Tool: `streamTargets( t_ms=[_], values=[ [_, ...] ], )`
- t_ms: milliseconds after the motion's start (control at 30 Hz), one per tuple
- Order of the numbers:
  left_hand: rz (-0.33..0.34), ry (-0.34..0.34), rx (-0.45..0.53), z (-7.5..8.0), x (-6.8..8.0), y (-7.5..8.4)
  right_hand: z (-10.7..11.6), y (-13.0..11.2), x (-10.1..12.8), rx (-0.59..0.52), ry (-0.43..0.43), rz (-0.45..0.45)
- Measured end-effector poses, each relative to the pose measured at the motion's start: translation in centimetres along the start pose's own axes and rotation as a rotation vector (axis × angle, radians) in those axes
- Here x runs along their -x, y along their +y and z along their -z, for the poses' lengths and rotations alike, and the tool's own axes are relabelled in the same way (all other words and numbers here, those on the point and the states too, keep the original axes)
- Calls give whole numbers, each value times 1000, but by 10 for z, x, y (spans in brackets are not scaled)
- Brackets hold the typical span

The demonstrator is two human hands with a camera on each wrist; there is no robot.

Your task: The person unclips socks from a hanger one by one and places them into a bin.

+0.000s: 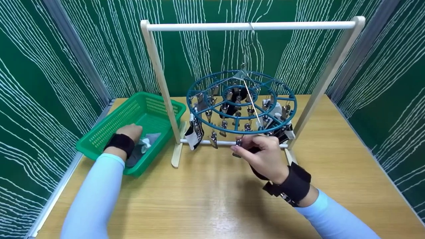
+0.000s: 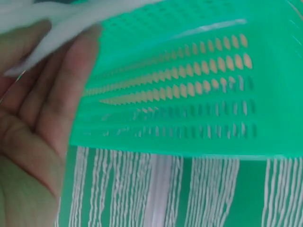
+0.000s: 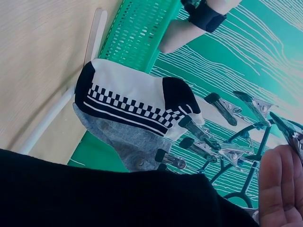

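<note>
My left hand [image 1: 131, 132] reaches down into the green basket [image 1: 99, 129]. In the left wrist view, its thumb and fingers pinch a piece of white fabric [image 2: 71, 23], too blurred to name further. Grey and white socks [image 1: 152, 137] lie below that hand. My right hand [image 1: 262, 154] pinches a metal clip [image 1: 238, 142] at the front of the round blue hanger [image 1: 215, 126]. In the right wrist view, a black-and-white checkered sock [image 3: 128, 75] and a grey sock [image 3: 128, 142] hang from clips.
A wooden frame [image 1: 335, 73] carries the hanger by a hook on its white top bar [image 1: 206, 26]. More socks hang at the hanger's back and right, including a black one [image 1: 229, 106]. Green walls with white lines surround the wooden table [image 1: 186, 199].
</note>
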State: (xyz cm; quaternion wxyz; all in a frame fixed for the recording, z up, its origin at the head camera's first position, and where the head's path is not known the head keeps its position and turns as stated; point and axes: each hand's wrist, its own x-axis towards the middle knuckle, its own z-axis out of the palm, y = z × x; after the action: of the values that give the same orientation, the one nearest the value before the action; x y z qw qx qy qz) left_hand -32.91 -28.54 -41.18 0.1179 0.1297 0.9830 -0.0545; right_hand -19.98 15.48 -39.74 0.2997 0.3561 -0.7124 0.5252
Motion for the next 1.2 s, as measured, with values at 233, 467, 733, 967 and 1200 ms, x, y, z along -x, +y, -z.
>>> streamTargets(
  t_ms=[233,467,733,967,1200],
  values=[
    [40,-221,49,14,13,21,2,-1,-1,14,-13,11],
    [99,-239,114,10,13,21,3,-1,-1,32,-21,1],
    [75,-187,199,22,8,8,4,-1,-1,59,-9,32],
    [39,-49,210,50,18,3,5,-2,-1,28,-4,17],
    [36,184,236,77,34,12,4,-1,-2,6,-7,23]
  ],
)
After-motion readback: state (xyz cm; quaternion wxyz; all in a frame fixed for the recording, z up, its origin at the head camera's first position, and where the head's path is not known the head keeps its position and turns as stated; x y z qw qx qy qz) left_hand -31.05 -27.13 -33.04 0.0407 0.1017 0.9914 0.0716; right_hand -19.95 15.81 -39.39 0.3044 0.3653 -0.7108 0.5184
